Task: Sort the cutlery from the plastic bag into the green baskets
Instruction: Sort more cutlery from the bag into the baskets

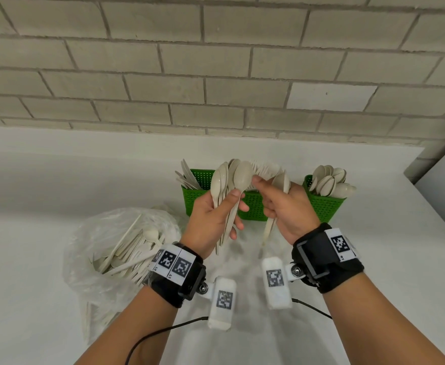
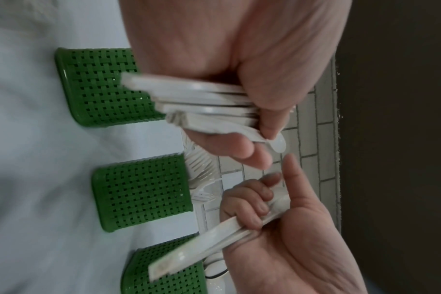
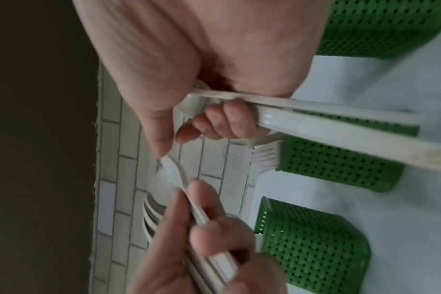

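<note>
Left hand (image 1: 211, 214) is gripping a spoon bundle (image 1: 225, 180), fingers curled around the handles. Right hand (image 1: 284, 206) is clutching fewer spoons (image 1: 280, 183), above the green baskets (image 1: 253, 204); plastic bag (image 1: 116, 248) is lying on the desk (image 1: 45, 180), left.

Beige spoons (image 1: 226, 185) above green baskets (image 1: 253, 206)

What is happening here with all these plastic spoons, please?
A person is sorting cutlery. The left hand grips a bundle of spoons, and the right hand holds a few more. Three green baskets stand behind the hands: knives left, forks middle, spoons right. The plastic bag on the left still holds cutlery.
</note>
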A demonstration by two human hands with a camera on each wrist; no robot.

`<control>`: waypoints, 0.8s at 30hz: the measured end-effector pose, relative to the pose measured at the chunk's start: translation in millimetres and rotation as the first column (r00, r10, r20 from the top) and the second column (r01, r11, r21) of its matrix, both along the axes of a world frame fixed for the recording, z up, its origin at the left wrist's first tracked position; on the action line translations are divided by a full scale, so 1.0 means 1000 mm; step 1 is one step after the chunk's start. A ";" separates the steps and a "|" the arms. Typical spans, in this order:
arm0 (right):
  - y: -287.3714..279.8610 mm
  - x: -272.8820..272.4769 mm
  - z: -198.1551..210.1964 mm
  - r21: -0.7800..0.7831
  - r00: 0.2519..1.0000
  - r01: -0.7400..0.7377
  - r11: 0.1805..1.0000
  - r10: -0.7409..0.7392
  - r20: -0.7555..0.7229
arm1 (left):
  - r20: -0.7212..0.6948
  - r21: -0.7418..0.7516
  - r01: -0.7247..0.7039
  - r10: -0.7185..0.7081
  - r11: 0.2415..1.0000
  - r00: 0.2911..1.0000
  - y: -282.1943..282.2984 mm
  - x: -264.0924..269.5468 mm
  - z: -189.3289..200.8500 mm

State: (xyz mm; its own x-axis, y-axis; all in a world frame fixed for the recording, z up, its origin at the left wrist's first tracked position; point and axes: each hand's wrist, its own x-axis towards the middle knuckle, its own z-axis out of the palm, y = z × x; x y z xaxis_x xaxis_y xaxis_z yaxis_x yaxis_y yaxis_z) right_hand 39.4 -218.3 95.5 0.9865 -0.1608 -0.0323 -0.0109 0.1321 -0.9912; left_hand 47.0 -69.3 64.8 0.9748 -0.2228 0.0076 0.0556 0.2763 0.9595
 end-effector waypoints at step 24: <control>0.002 0.009 -0.002 -0.164 0.982 0.127 0.978 -0.100 0.163 | -0.103 0.024 0.029 -0.027 0.999 0.994 -0.002 -0.001 -0.002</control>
